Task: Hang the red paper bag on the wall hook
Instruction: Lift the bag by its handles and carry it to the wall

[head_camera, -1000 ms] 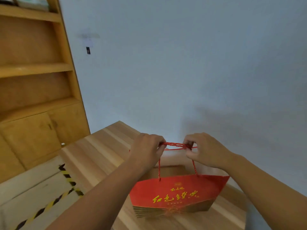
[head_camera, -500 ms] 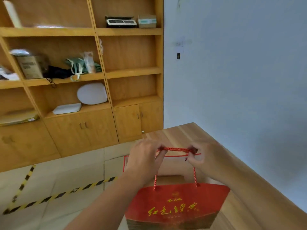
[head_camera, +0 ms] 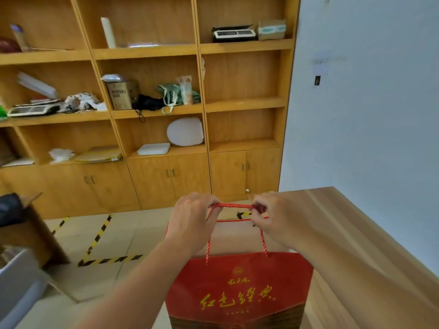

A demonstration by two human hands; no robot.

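- Left hand (head_camera: 190, 224) pinches one end of the red rope handle (head_camera: 231, 205), right hand (head_camera: 275, 217) pinches the other, rope taut between them.
- Bag (head_camera: 237, 290) hangs below both hands, clear of the table (head_camera: 351, 224), gold lettering facing the camera.
- Hook (head_camera: 317, 80) sits high on the wall (head_camera: 380, 127), well apart, beside the shelves (head_camera: 147, 51).

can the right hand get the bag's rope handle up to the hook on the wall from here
Probably not yet. The right hand and left hand stretch the rope handle low by the table; the likely wall hook is much higher and farther.
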